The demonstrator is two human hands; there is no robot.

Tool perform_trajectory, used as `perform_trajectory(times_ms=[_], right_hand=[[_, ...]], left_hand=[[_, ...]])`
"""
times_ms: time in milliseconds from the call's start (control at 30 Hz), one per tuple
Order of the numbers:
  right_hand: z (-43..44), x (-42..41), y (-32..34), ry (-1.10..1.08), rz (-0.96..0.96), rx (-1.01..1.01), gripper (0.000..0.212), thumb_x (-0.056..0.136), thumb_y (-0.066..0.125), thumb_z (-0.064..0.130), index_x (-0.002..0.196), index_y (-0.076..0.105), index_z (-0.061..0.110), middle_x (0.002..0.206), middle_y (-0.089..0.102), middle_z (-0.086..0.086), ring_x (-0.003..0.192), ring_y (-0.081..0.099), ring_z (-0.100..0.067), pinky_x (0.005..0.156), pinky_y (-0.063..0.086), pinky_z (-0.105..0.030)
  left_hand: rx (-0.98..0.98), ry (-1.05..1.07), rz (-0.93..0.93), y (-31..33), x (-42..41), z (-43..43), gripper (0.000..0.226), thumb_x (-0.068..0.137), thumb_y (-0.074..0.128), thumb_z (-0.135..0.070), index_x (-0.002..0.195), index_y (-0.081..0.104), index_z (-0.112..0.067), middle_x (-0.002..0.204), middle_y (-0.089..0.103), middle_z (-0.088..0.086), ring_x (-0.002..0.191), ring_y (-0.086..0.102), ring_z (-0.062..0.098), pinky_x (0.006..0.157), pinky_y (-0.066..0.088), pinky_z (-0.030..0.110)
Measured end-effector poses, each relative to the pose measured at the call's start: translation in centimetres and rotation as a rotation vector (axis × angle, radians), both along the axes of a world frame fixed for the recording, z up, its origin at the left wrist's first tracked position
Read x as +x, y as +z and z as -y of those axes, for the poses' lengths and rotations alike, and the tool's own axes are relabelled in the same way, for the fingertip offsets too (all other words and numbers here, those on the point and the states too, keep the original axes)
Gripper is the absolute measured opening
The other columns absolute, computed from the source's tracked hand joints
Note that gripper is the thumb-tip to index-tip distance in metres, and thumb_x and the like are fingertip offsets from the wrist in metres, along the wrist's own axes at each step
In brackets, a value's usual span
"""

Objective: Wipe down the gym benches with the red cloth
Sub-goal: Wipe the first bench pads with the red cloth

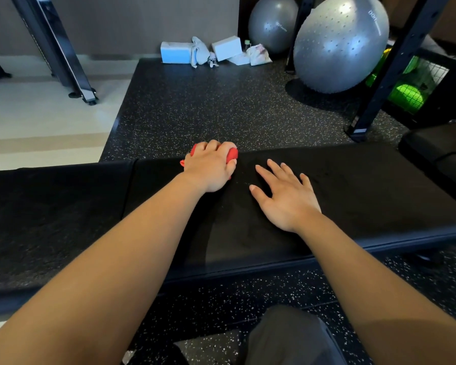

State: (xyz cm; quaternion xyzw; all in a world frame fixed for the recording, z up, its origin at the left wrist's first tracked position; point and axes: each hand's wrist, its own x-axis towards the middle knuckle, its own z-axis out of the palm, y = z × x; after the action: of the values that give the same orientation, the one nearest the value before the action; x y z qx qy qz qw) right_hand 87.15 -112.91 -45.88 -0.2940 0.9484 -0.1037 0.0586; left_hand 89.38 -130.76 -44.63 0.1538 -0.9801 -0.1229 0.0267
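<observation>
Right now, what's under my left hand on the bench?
The red cloth, bunched and gripped by the left hand on the black bench pad near its far edge. Only its edges show; the hand covers the rest, and the pad beneath is hidden.

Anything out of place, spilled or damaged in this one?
Nothing on the bench looks damaged or spilled. The only untidy spot is by the far wall: a blue block, a white block, a crumpled grey cloth and a small bag lie scattered on the mat.
</observation>
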Motion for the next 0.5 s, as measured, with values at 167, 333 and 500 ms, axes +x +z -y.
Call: perform_trajectory(times_ms=[167,333,500], right_hand=[[-0.1,0.2,0.2,-0.005,0.010,-0.014,0.057,0.097,0.025,0.056,0.150,0.016,0.038,0.160,0.004,0.011,0.147,-0.003,-0.012,0.117,-0.002,-0.042],[-0.2,0.2,0.1,0.002,0.019,-0.033,0.055,0.098,0.024,0.054,0.150,0.018,0.036,0.160,0.005,0.009,0.147,-0.001,-0.013,0.117,-0.002,-0.042],[-0.6,0.7,0.3,0.021,0.020,-0.034,0.055,0.099,0.022,0.052,0.151,0.019,0.032,0.160,0.006,0.007,0.147,0.000,-0.014,0.117,-0.001,-0.041]], left_hand=[[0.007,-0.022,0.003,0.3,0.9,0.0,0.045,0.099,0.034,-0.041,0.142,0.027,-0.034,0.143,0.033,0.001,0.136,0.022,0.028,0.106,0.028,0.048],[-0.003,-0.055,-0.007,0.0,4.0,-0.1,0.046,0.098,0.036,-0.042,0.143,0.027,-0.035,0.142,0.034,0.000,0.135,0.022,0.027,0.107,0.030,0.047],[-0.011,-0.136,-0.122,-0.8,9.3,-0.2,0.045,0.097,0.039,-0.041,0.140,0.032,-0.034,0.136,0.041,-0.003,0.131,0.030,0.023,0.108,0.029,0.047]])
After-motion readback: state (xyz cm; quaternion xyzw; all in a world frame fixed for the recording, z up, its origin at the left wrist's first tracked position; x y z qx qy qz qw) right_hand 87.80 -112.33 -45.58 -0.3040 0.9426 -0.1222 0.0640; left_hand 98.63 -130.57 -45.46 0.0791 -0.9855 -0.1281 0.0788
